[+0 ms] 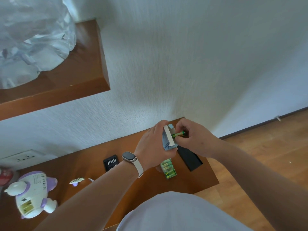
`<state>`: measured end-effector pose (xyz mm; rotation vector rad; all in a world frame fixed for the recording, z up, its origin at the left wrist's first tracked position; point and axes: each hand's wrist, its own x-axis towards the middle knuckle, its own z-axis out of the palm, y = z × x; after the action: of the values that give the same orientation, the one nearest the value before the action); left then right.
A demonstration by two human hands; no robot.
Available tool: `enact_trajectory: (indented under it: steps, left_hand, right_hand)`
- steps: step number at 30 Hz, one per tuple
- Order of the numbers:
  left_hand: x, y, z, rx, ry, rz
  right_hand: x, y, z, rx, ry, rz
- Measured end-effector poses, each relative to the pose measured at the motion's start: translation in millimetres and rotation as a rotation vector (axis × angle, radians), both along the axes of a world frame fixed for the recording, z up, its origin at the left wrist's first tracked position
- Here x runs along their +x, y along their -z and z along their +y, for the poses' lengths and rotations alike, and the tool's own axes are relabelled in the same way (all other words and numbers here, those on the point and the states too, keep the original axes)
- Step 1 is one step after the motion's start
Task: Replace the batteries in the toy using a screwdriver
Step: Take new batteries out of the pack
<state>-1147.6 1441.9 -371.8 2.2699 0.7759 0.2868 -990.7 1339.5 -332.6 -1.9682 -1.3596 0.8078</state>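
One view, head camera: toy point(31, 192) lies at 8 o'clock on the table point(200, 177), compartment open, its cover point(77, 180) off, nearby at 7 o'clock. Near 5 o'clock, left hand point(153, 144) grips a small box point(167, 139); right hand point(193, 137) fingers pinch a green battery point(179, 134) at its mouth. Refitting and screwing the cover apparently remain.

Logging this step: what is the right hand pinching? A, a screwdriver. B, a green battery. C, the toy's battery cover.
B: the right hand pinches a green battery at the open end of the small box that the left hand holds.
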Motion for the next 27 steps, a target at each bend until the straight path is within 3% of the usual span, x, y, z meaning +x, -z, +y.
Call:
enact_trajectory:
  steps: [12, 20, 27]
  left_hand:
    - [-2.9, -17.0, -5.2, 0.043, -0.004, -0.062]
    - [0.8, -42.3, -6.6, -0.054, -0.014, -0.204]
    - [6.2, -70.8, -8.9, -0.252, -0.034, -0.405]
  right_hand:
    - [-2.6, 0.8, -3.4, 0.103, -0.022, 0.114]
    - [-2.4, 13.6, -12.9, 0.249, 0.204, 0.488]
    - [-4.9, 27.0, -23.1, 0.123, -0.035, 0.442]
